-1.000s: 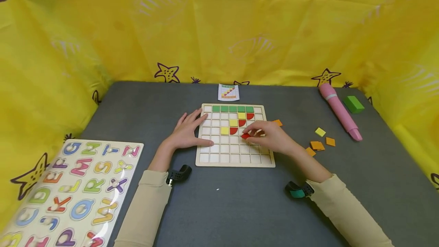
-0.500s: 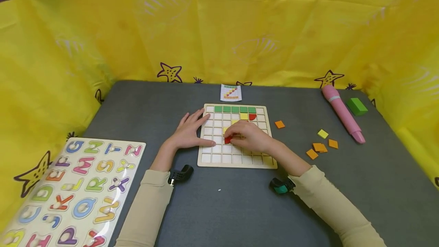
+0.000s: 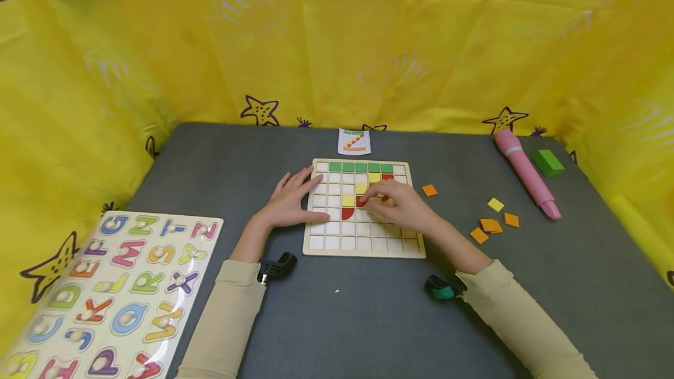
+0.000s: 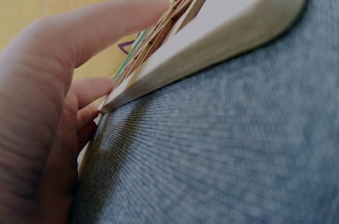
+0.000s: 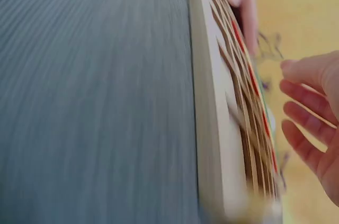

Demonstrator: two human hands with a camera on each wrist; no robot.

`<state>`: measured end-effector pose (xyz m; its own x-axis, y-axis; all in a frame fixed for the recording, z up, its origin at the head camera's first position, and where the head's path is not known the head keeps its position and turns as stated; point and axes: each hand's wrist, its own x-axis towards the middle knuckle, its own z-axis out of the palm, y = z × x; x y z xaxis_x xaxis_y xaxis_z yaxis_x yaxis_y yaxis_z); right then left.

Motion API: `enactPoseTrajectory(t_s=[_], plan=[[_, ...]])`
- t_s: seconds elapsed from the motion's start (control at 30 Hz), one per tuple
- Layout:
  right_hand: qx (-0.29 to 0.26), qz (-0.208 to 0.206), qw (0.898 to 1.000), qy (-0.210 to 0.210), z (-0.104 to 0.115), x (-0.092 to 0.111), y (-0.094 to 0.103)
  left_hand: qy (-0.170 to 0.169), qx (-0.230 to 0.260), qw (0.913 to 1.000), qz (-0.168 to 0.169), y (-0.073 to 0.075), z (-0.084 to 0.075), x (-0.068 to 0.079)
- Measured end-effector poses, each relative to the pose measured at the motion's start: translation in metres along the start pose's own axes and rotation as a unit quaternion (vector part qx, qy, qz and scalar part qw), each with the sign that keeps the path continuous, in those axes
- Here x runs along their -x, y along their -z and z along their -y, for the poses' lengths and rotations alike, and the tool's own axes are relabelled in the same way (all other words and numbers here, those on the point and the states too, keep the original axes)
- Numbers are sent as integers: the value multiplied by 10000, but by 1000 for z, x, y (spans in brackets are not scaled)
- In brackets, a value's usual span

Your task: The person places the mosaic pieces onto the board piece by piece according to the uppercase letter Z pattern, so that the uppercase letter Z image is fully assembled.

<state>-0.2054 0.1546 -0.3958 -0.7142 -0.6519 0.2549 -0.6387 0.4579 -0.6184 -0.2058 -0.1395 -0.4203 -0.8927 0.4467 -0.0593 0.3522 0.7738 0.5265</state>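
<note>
My head camera looks down toward twelve o'clock; my wrist cameras [image 3: 277,267], low and close, share the board [image 3: 363,229].

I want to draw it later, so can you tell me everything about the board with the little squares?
The board looks like pale wood, with rounded corners and thin raised strips making small square, whitish spaces. It lies flat on the gray table. Five green squares sit along its far side; yellow squares and rounded red pieces step diagonally below. Many spaces are bare. The left hand touches its left edge; the right hand is above it, hiding some spaces.
</note>
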Motion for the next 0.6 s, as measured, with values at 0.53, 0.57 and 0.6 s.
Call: enactPoseTrajectory(t_s=[0.53,0.57,0.6], plan=[[1343,-1505,9671,-1549,-59,115,89,-64,50,9999,-73,-2,1,0],[1458,-1530,9641,-1605,-61,121,93,-72,53,9999,-73,-2,1,-1],[1551,-1552,9616,-1651,-64,127,97,-78,52,9999,-71,-2,1,-1]])
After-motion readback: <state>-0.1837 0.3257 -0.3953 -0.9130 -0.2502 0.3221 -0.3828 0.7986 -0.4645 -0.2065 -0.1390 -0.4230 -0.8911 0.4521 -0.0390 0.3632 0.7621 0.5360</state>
